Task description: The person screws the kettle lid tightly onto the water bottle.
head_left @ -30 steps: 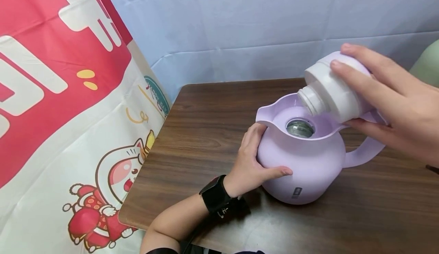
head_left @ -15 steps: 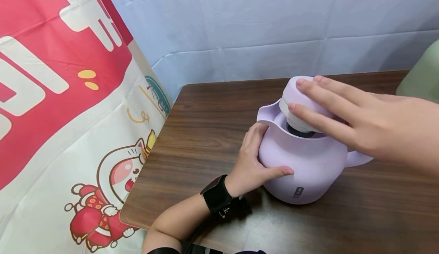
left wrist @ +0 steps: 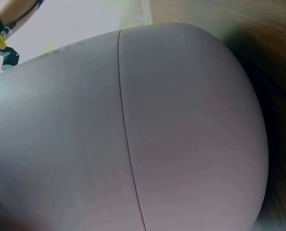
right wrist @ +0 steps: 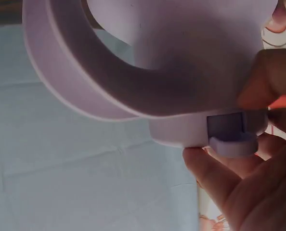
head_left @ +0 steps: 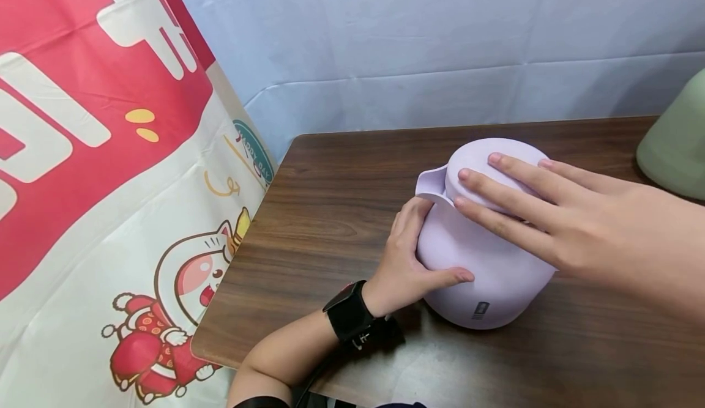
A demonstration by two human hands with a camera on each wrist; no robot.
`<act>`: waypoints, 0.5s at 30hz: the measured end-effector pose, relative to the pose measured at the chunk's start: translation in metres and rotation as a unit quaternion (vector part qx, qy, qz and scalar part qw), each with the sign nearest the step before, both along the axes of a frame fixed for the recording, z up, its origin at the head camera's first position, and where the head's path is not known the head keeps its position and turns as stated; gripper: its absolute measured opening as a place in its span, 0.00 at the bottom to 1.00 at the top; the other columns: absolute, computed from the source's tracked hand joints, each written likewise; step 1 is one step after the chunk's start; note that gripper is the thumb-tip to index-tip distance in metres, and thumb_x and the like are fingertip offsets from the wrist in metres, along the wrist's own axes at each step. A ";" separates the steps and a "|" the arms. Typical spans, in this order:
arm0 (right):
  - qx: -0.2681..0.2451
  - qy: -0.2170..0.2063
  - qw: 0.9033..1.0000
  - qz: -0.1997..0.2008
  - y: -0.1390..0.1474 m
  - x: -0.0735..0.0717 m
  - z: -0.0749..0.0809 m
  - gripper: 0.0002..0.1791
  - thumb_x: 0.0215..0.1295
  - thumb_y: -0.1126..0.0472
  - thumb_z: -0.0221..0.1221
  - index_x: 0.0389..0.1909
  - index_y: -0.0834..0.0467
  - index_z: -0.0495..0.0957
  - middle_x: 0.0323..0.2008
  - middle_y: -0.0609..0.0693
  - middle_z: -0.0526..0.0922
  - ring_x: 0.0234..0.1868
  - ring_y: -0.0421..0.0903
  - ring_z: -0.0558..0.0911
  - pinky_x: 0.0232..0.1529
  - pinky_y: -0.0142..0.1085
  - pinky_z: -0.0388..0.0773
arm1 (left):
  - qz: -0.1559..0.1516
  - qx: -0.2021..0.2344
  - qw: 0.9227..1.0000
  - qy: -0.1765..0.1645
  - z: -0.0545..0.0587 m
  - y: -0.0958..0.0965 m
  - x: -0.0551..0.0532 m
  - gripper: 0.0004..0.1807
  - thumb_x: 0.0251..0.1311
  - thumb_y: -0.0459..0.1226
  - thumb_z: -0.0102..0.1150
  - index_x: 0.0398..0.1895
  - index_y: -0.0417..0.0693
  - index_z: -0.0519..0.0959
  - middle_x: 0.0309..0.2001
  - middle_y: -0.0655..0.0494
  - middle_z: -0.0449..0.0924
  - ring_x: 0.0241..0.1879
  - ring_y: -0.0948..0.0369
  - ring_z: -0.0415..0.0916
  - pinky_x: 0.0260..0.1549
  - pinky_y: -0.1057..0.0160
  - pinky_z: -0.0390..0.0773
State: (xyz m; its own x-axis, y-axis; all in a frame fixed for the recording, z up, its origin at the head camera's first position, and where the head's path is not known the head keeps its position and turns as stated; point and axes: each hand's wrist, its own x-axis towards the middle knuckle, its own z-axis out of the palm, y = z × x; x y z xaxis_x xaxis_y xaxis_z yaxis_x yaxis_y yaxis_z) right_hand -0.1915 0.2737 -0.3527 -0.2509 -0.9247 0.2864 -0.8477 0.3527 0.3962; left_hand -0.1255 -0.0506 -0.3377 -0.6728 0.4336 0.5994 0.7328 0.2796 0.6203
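A lilac thermos jug stands upright on the table, its spout toward the left. My left hand holds the jug's left side, thumb across the front and fingers around the back. On the jug's mouth sits its round lid. The right hand spreads its fingers over the lid's top, while in the right wrist view the thumb lies against the side. That view also shows the curved handle and a small lever on the lid. In the left wrist view, the jug body fills most of the picture.
The jug stands on a brown wood table with a rounded left corner. A green rounded object is at the table's right. Behind hangs a pale blue cloth; a red and white printed banner hangs at the left.
The right hand has brought the lid, first tilted above the mouth, down and left onto the jug, where it now lies level. The left hand has stayed on the jug.
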 end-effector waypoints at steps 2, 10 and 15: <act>-0.014 -0.029 0.999 -0.014 -0.029 0.033 0.049 0.48 0.46 0.44 0.59 0.72 0.52 0.57 0.72 0.53 0.54 0.70 0.59 0.55 0.64 0.61 0.46 | -0.001 -0.001 1.000 -0.002 0.000 0.000 0.000 0.51 0.32 0.42 0.81 0.63 0.50 0.61 0.60 0.57 0.61 0.60 0.63 0.58 0.55 0.65 0.66; -0.091 -0.112 0.988 -0.061 -0.086 0.082 0.173 0.32 0.61 0.43 0.54 0.68 0.40 0.64 0.65 0.35 0.67 0.61 0.35 0.69 0.37 0.32 0.71 | -0.003 -0.004 1.000 -0.011 0.000 -0.001 0.000 0.52 0.31 0.42 0.81 0.64 0.52 0.60 0.60 0.58 0.61 0.60 0.64 0.58 0.56 0.64 0.65; -0.038 -0.226 0.966 -0.120 -0.078 0.054 0.186 0.44 0.53 0.46 0.68 0.69 0.29 0.56 0.69 0.30 0.55 0.61 0.34 0.68 0.41 0.33 0.74 | -0.006 -0.004 1.000 -0.020 -0.001 -0.001 0.001 0.54 0.31 0.41 0.81 0.66 0.53 0.59 0.61 0.59 0.60 0.61 0.63 0.57 0.56 0.62 0.65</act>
State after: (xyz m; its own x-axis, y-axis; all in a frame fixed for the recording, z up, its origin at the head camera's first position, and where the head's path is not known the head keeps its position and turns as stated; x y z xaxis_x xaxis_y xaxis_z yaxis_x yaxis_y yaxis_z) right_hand -0.1371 0.1954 -0.1670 -0.5702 -0.8052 0.1630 -0.8186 0.5737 -0.0294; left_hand -0.1245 -0.0517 -0.3384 -0.6910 0.4456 0.5692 0.7109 0.2758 0.6470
